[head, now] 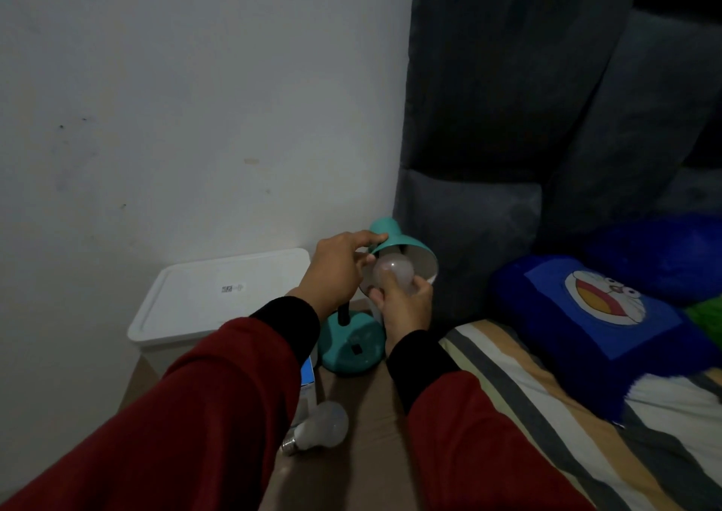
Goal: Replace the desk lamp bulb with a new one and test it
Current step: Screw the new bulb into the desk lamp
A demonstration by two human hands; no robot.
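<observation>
Spare bulb lies on the tabletop nearest. Left hand pinches the teal lamp shade, steadying it. Right hand grips the bulb at the shade's mouth; screwing step, direction unclear. Next: twist while the shade is held.

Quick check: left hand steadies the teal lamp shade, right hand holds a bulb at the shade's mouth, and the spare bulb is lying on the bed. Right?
Not quite. The head view shows the spare bulb lying on the brown surface in front of the lamp base, not on the bed. The rest holds: left hand on the teal lamp shade, right hand holding a bulb at the shade's mouth.
</observation>
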